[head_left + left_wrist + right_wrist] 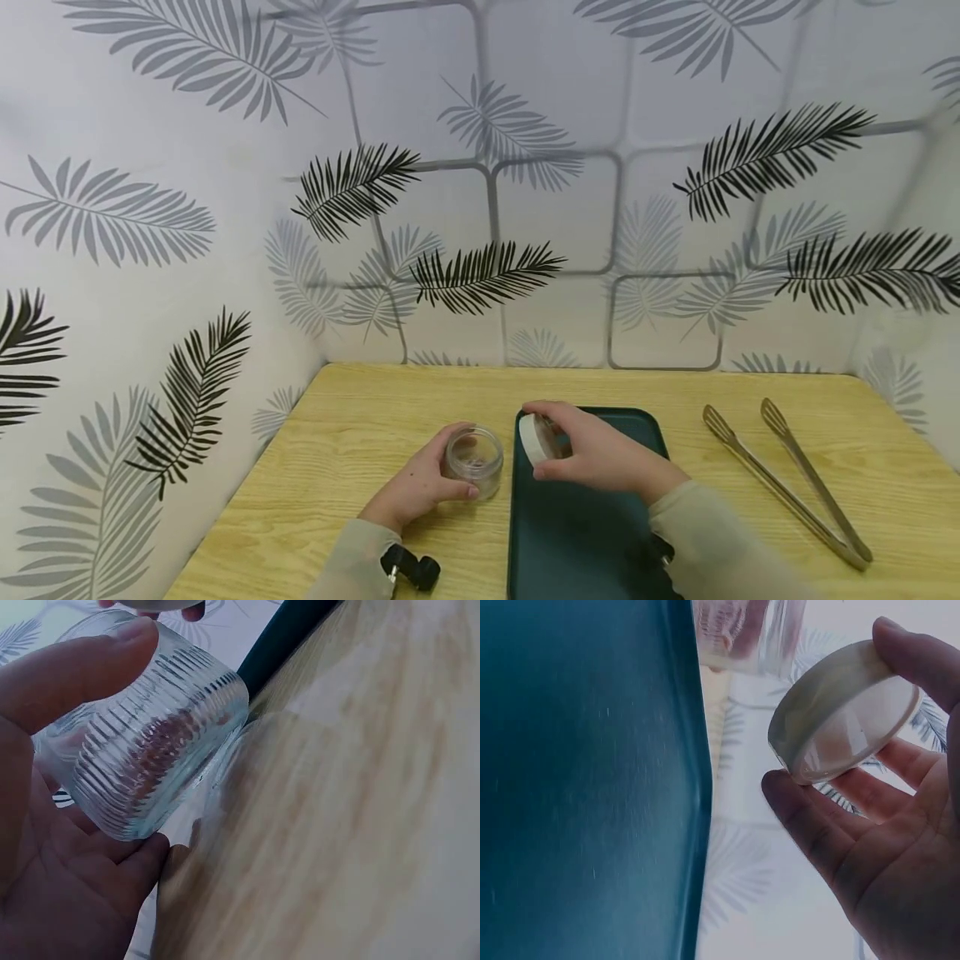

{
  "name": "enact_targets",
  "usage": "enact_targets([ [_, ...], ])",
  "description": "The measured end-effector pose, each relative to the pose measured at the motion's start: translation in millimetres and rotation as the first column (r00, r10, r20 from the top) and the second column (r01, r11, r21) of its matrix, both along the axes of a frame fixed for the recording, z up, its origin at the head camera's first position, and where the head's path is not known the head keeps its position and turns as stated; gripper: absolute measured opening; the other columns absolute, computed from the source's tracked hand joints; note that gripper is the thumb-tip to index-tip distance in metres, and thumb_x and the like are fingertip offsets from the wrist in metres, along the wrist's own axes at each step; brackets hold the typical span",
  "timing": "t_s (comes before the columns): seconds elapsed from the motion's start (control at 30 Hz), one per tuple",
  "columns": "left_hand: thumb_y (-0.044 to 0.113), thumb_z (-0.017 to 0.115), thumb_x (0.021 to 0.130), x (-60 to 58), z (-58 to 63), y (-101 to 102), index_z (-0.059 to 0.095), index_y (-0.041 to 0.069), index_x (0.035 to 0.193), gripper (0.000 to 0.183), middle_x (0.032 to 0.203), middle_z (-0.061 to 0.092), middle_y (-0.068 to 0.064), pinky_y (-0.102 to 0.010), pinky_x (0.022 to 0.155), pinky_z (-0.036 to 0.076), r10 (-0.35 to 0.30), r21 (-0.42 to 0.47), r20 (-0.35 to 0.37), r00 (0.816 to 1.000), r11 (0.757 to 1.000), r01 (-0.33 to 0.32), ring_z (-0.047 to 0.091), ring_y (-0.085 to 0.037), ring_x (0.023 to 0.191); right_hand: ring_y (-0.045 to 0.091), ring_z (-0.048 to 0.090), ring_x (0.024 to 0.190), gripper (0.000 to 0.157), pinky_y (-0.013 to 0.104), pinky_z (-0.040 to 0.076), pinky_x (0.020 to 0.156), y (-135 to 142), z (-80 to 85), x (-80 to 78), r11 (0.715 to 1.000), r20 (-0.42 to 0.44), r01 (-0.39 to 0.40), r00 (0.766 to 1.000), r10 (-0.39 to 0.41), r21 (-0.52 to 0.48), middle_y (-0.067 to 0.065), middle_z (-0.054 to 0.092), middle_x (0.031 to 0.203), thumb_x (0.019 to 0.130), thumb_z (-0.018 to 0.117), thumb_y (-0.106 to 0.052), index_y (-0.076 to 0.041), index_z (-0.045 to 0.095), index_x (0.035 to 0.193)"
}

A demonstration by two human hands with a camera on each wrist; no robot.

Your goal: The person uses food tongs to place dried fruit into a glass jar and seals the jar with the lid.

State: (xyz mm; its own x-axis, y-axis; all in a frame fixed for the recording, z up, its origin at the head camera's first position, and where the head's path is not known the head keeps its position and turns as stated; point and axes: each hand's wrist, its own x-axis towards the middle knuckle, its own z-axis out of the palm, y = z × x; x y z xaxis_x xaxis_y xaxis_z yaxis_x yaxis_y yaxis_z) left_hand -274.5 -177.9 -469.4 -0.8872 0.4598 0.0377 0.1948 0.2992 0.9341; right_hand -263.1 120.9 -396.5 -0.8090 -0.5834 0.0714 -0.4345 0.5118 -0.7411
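My left hand [423,483] holds a clear glass jar [486,482] between thumb and fingers. The jar stands upright on the table with its mouth uncovered; in the left wrist view its ribbed wall [161,742] shows. My right hand [603,450] grips a round, pale-rimmed lid [534,440] by its edge, thumb on one side and fingers on the other. Tilted onto its edge, the lid is apart from the jar, to its right, over the tray's far left part. The right wrist view shows the lid's clear centre [859,727].
A dark green tray [562,542] lies on the wooden table [300,500], just right of the jar. Metal tongs [776,482] lie spread at the right, their tips pointing away. Behind the table stands a leaf-patterned backdrop [555,217].
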Motion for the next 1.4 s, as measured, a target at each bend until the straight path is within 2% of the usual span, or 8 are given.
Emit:
enact_targets([
  [0.23,0.012,0.085,0.082,-0.2,1.9,0,0.034,0.017,0.158,0.092,0.151,0.044,-0.011,-0.05,0.108,0.037,-0.022,0.018,0.0,1.0,1.0,0.022,0.041,-0.029,0.14,0.022,0.051,0.124,0.085,0.04,0.05,0.088,-28,-4.0,-3.9,0.999,-0.033,-0.015,0.999,0.016,0.043,0.004,0.043,0.149,0.089,0.08,-0.034,-0.019,0.034,0.158],
  [0.4,0.015,0.086,0.08,0.3,3.4,1,0.034,0.023,0.158,0.094,0.153,0.042,-0.006,-0.047,0.106,0.038,-0.034,-0.005,-0.021,0.999,0.999,0.034,0.043,-0.026,0.137,0.018,0.051,0.121,0.085,0.04,0.049,0.09,-43,-9.2,-7.4,0.996,-0.091,-0.026,0.995,0.034,0.09,0.003,0.043,0.15,0.089,0.08,-0.033,-0.016,0.033,0.158],
  [0.53,0.019,0.087,0.078,1.6,4.7,2,0.036,0.032,0.156,0.094,0.152,0.04,0.0,-0.047,0.104,0.038,-0.02,-0.036,-0.042,0.999,0.999,0.018,0.048,-0.024,0.128,0.018,0.053,0.118,0.085,0.039,0.049,0.088,-51,-10.8,-8.3,0.994,-0.103,-0.033,0.994,0.044,0.106,0.003,0.044,0.148,0.088,0.081,-0.034,-0.017,0.034,0.158],
  [0.73,0.021,0.088,0.078,2.3,6.1,1,0.034,0.028,0.157,0.096,0.147,0.044,-0.002,-0.048,0.104,0.039,-0.027,-0.025,-0.035,0.999,0.999,0.026,0.05,-0.025,0.124,0.018,0.051,0.125,0.085,0.041,0.05,0.092,-61,-7.7,-8.6,0.984,-0.142,-0.029,0.988,0.055,0.174,0.0,0.041,0.153,0.086,0.083,-0.032,-0.024,0.037,0.157],
  [0.87,0.023,0.087,0.08,2.4,6.1,0,0.032,0.028,0.158,0.096,0.146,0.046,-0.002,-0.048,0.105,0.038,-0.036,-0.033,-0.019,0.999,0.999,0.036,0.05,-0.025,0.124,0.018,0.051,0.127,0.083,0.041,0.05,0.094,-65,-4.5,-7.9,0.967,-0.201,-0.045,0.975,0.097,0.249,-0.004,0.04,0.155,0.086,0.084,-0.029,-0.028,0.04,0.156],
  [1.03,0.024,0.086,0.081,1.7,5.0,0,0.034,0.031,0.156,0.092,0.144,0.049,-0.001,-0.047,0.105,0.037,-0.055,-0.031,-0.005,0.998,0.998,0.055,0.051,-0.023,0.124,0.022,0.049,0.133,0.08,0.043,0.05,0.096,-66,0.3,-4.4,0.939,-0.28,-0.092,0.941,0.191,0.332,-0.003,0.038,0.158,0.087,0.082,-0.022,-0.031,0.041,0.156],
  [1.17,0.023,0.086,0.081,2.5,4.5,2,0.038,0.031,0.153,0.087,0.14,0.051,-0.003,-0.044,0.102,0.041,-0.075,-0.003,0.007,0.997,0.997,0.075,0.053,-0.024,0.121,0.022,0.046,0.138,0.081,0.041,0.049,0.097,-64,0.3,-3.6,0.921,-0.296,-0.125,0.923,0.244,0.37,-0.004,0.033,0.162,0.09,0.079,-0.019,-0.032,0.038,0.157],
  [1.4,0.024,0.086,0.081,3.1,5.2,4,0.037,0.032,0.154,0.089,0.14,0.051,-0.003,-0.045,0.1,0.043,-0.085,-0.008,0.018,0.996,0.996,0.085,0.053,-0.025,0.12,0.021,0.051,0.132,0.081,0.04,0.05,0.096,-63,-2.4,-4.3,0.914,-0.294,-0.124,0.923,0.25,0.387,-0.003,0.034,0.161,0.09,0.079,-0.022,-0.033,0.036,0.158],
])
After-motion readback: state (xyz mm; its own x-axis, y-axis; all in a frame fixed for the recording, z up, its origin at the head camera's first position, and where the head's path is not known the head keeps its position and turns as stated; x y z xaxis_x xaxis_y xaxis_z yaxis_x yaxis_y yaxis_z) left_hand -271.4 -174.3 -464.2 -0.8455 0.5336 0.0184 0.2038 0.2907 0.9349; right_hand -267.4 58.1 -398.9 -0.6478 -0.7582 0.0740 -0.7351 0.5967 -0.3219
